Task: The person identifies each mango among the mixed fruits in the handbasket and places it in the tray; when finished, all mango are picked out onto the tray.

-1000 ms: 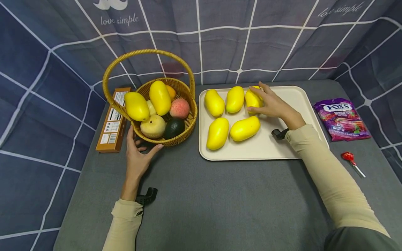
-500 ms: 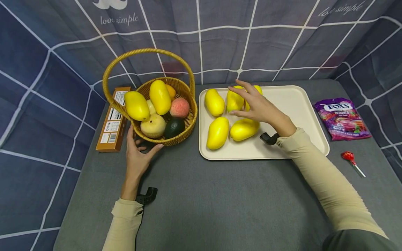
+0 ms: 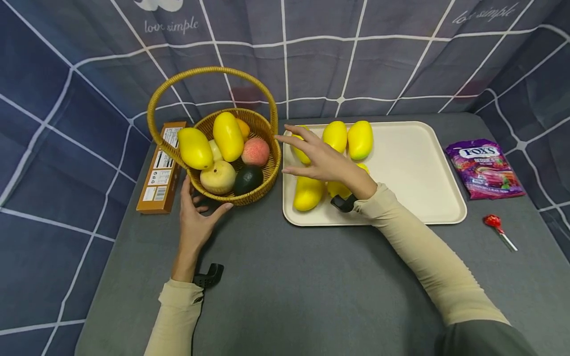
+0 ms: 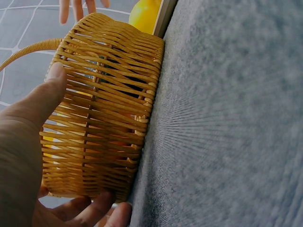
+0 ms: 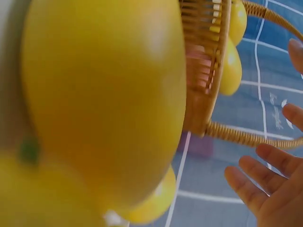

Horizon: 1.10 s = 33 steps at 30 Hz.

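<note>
Grey table [image 3: 285,296]: basket [image 4: 104,118] upright, handle [image 3: 213,71] crosswise (left hand [image 3: 194,222] gripping basket); right hand [image 3: 322,159] spread.

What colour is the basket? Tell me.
The basket is golden brown, best seen in the left wrist view.

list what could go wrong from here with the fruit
The right hand points its fingers at the basket and might bump it. The leftmost mango in the basket sits high at the edge, so it could roll out if the left hand tips it. Another mango fills much of the right wrist view, so it may get nudged.
</note>
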Motion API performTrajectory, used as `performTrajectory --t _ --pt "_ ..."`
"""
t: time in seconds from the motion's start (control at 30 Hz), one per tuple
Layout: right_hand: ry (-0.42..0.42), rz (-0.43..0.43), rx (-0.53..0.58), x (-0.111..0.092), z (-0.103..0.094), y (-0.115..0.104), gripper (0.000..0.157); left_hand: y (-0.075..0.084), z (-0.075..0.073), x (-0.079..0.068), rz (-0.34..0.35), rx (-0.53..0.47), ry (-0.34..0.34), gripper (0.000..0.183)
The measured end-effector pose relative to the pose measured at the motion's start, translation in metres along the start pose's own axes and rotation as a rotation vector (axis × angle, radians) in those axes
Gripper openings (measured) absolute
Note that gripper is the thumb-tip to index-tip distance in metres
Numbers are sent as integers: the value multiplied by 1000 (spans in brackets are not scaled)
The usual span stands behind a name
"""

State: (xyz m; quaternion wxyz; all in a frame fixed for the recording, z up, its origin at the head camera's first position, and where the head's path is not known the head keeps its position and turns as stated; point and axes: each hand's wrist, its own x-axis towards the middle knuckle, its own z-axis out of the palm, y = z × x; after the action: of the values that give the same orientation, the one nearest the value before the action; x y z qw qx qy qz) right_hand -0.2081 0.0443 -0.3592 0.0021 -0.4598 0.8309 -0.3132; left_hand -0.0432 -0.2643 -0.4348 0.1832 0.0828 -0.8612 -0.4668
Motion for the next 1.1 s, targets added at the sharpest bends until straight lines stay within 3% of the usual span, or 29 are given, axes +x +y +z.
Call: performTrajectory --t 0.3,0.6,1.1 --pt "-14 -62 12 25 16 -14 69 0 0 0 -4 0 -3 115" --pt "-34 -113 38 63 32 -20 69 -1 1 0 1 1 -2 115" --pt "-173 -1 27 111 45 -25 74 -1 1 1 -3 -6 -9 117"
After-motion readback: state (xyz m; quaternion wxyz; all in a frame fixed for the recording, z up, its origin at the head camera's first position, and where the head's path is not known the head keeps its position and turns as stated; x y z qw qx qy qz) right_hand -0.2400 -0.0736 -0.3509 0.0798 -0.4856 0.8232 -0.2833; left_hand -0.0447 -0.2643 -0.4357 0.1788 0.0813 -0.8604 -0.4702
